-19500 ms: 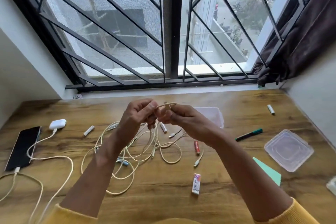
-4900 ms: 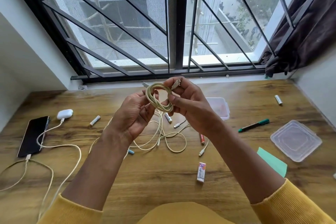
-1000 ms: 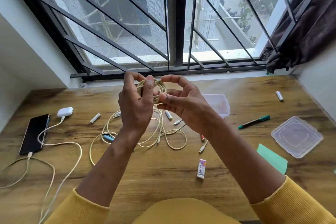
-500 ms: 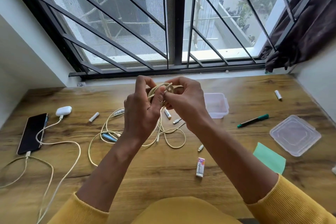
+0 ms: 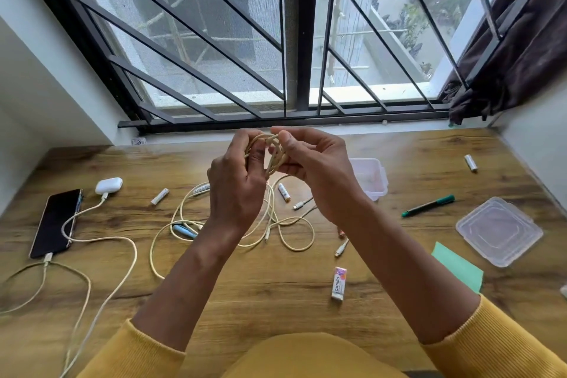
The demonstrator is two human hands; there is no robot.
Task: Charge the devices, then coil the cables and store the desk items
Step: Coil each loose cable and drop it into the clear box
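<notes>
Both hands are up over the middle of the brown wood-grain desk (image 5: 276,301), close together and clamped on the same thing: a small cream-coloured coil of charging cable (image 5: 274,152). The left hand (image 5: 237,186) has its fingers curled round the coil from the nine o'clock side, and the right hand (image 5: 313,169) pinches the top of it from three o'clock, thumb pressed down on the loops. I can't tell where the free end of the cable sits; the fingers hide it.

The weak spot, as I see it, is that little bundle. If either pinch slackens before the tail is tucked, the springy loops could pop open and drop onto the loose tangle of pale cables (image 5: 239,224) lying right beneath, and then the sorting starts over.

At nine o'clock on the desk the black slab phone (image 5: 55,222) and the white rounded earbud case (image 5: 108,186) each have a cable plugged in. A sleeve or a falling coil catching those leads might tug a plug out and stop the charging.

The clear open plastic box (image 5: 369,178) waits at about two o'clock, just beyond the right hand, its flat clear lid (image 5: 498,230) well apart at three. A careless reach could also knock the small white batteries (image 5: 283,192) rolling.
</notes>
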